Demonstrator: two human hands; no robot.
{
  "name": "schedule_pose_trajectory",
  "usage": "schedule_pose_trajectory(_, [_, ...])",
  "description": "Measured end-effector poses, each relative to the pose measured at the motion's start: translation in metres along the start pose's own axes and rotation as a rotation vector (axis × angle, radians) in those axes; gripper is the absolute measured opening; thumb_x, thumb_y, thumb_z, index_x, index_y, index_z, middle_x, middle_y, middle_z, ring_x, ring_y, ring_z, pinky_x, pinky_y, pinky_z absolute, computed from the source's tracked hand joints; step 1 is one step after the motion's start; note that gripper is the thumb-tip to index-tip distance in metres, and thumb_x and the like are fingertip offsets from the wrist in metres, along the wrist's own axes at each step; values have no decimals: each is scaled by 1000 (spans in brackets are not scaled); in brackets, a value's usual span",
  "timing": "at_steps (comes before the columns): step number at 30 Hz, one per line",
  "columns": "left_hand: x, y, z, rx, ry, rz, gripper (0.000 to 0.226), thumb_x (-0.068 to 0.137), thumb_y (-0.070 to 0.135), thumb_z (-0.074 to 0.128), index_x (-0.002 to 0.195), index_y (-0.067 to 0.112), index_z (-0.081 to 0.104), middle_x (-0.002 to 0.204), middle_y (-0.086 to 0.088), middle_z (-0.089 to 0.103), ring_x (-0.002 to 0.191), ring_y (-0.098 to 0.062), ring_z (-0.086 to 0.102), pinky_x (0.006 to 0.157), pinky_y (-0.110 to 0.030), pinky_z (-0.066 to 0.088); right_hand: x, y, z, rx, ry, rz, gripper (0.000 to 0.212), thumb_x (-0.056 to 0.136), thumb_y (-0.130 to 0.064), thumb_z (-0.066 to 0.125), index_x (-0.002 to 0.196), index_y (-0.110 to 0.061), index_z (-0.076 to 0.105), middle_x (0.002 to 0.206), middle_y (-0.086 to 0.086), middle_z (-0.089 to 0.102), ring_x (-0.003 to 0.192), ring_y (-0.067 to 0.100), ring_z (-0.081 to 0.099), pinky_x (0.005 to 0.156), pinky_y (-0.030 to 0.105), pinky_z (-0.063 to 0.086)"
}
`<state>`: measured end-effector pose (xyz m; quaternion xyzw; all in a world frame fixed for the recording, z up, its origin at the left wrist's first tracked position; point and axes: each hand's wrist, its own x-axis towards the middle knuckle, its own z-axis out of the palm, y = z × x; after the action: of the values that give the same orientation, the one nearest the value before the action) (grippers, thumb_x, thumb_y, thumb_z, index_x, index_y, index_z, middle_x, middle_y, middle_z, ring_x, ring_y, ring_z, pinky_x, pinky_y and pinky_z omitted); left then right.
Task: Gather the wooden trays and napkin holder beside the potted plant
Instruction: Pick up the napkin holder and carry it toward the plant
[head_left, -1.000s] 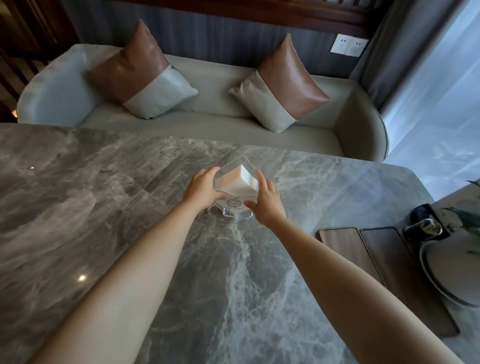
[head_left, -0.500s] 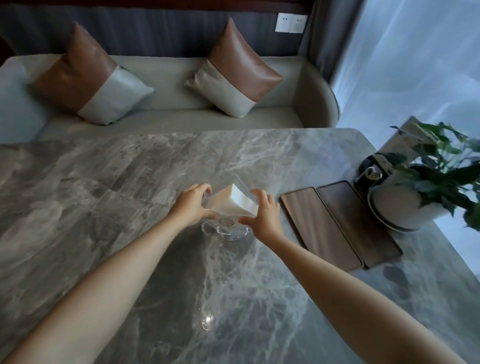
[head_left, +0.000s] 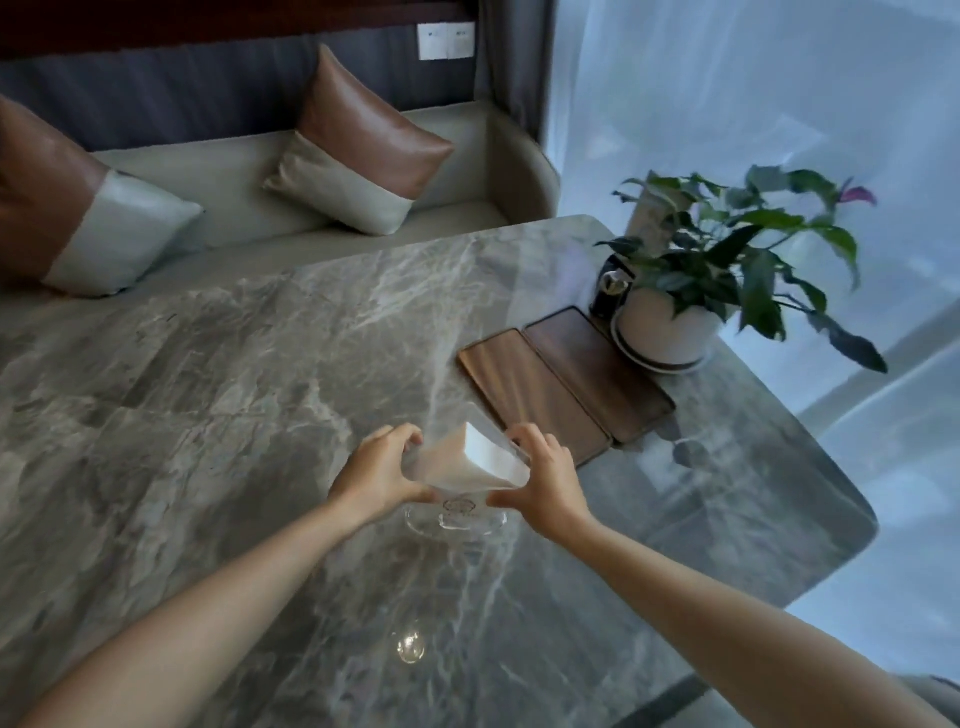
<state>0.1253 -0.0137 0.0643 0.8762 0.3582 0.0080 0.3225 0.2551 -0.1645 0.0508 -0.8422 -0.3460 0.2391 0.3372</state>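
Note:
A clear napkin holder (head_left: 470, 467) with a stack of white napkins stands on its round glass base on the grey marble table (head_left: 208, 395). My left hand (head_left: 376, 470) grips its left side and my right hand (head_left: 545, 480) grips its right side. Two wooden trays lie side by side just to the right: a lighter one (head_left: 530, 395) nearest my right hand and a darker one (head_left: 597, 371) beyond it. The darker tray touches the saucer of a potted plant (head_left: 670, 322) in a white pot at the table's right end.
A small dark object (head_left: 608, 291) sits behind the pot. A grey sofa (head_left: 249, 208) with brown-and-grey cushions runs along the table's far side. Sheer curtains (head_left: 779, 104) hang at the right. The table's rounded right edge is close to the trays.
Both hands have carried the napkin holder to the right, closer to the wooden trays. The view has turned right, bringing the whole plant into sight.

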Motion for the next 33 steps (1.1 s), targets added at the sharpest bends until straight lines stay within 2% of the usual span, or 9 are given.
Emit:
schedule_pose_trajectory(5, [4,68,21,13,-95,171,57,49,31,88,94,18,55,92,2,51,87,-17,50,75,-32,43,-32,41,-55,40,134,56,69,58,-22,84,116,-25,48,108,-5,49,105,17,41,79,27,35])
schedule_pose_trajectory(8, [20,117,38,27,-144,299,53,49,31,88,87,23,52,86,4,51,82,-15,50,69,-26,38,-45,65,-94,52,253,90,68,57,-21,85,116,-24,50,104,-7,46,104,17,41,80,24,31])
schedule_pose_trajectory(13, [55,208,77,60,-160,523,63,52,28,88,104,15,56,87,5,46,82,-11,47,75,-25,40,-59,108,-160,71,463,193,68,60,-20,84,119,-20,50,118,6,53,110,23,44,91,33,40])
schedule_pose_trajectory(15, [69,243,95,69,-197,582,68,55,30,87,112,14,55,95,0,51,90,-14,50,79,-26,41,-62,125,-183,86,548,235,69,60,-20,85,120,-19,50,118,8,54,110,26,46,92,37,42])
schedule_pose_trajectory(17, [83,275,113,77,-246,633,73,57,31,86,119,12,52,110,-9,57,103,-22,54,86,-29,43,-64,141,-204,80,622,289,69,60,-20,85,120,-18,50,114,9,55,108,28,47,85,33,41])
schedule_pose_trajectory(20, [100,313,141,67,-300,660,76,60,29,85,124,11,49,124,-13,55,114,-27,51,94,-33,42,-64,165,-228,87,693,369,67,61,-19,83,118,-19,50,113,12,55,107,30,48,83,37,43])
schedule_pose_trajectory(23, [115,343,172,82,-381,671,74,62,29,83,126,15,46,128,-13,52,116,-28,48,95,-35,40,-65,189,-246,95,737,428,66,62,-19,83,118,-19,49,112,13,55,108,31,46,76,32,39])
schedule_pose_trajectory(26, [127,364,195,91,-438,662,76,63,27,84,128,17,45,130,-13,49,117,-28,48,97,-38,41,-61,208,-258,87,747,488,67,63,-19,82,120,-20,48,114,13,54,111,31,46,78,35,43])
schedule_pose_trajectory(33, [148,389,230,120,-483,643,75,65,20,82,129,19,43,136,-13,47,119,-28,49,91,-34,43,-50,233,-269,61,732,586,69,67,-23,80,126,-23,43,121,12,52,114,30,43,78,34,43])
